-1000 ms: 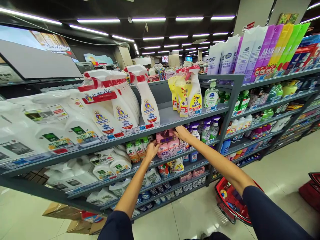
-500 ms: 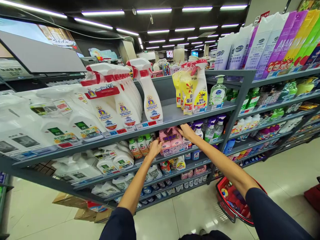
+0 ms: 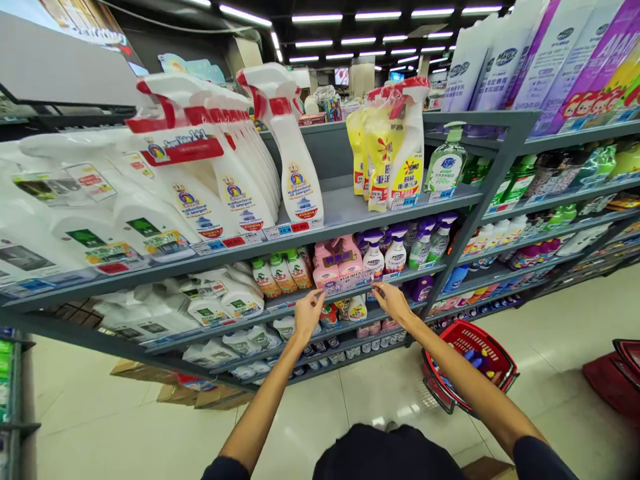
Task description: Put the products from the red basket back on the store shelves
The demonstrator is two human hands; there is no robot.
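My left hand (image 3: 307,313) hangs just below the front edge of the second shelf (image 3: 280,305), fingers loosely apart and holding nothing. My right hand (image 3: 393,301) is a little to its right at the same shelf edge, fingers spread, also empty. Directly above and between them stands a pink bottle pack (image 3: 337,265) on that shelf, apart from both hands. Purple-capped spray bottles (image 3: 397,250) stand to its right, and small green-capped bottles (image 3: 280,273) to its left.
White spray bottles with red triggers (image 3: 240,180) and yellow refill pouches (image 3: 377,157) fill the shelf above. A red shopping basket (image 3: 473,363) sits on the floor at the right. Cardboard boxes (image 3: 190,393) lie under the bottom shelf. Pale tiled floor stretches right.
Both hands have come off the pink bottle pack and dropped below the shelf edge. The pack stays on the shelf. The camera has tilted down and nearer.
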